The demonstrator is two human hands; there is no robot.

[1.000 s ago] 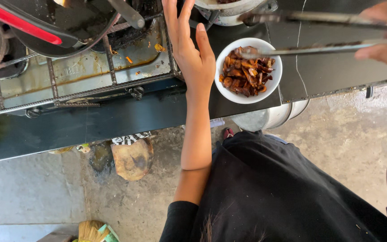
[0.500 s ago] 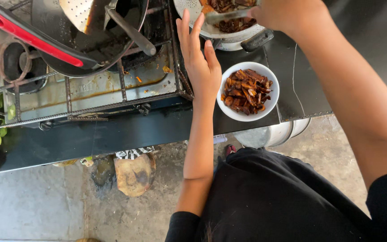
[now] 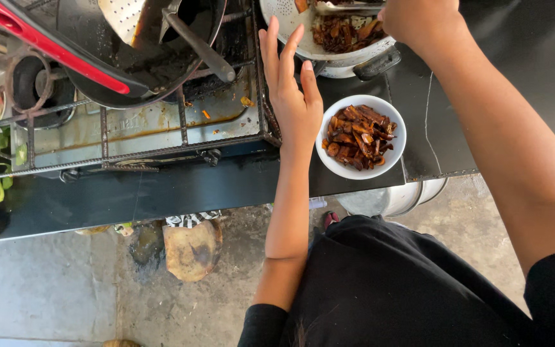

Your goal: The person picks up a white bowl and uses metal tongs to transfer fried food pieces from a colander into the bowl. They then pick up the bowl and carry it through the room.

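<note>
White bowl of dark fried strips sits on the black bench, just right of the left hand. Left hand: flat, fingers spread, empty, resting at the stove edge, nearly touching the bowl rim. Right hand: closed around metal tongs over the metal colander of the same food, directly beyond the bowl. Left hand is nearer the bowl; right hand sits above and behind it.
</note>
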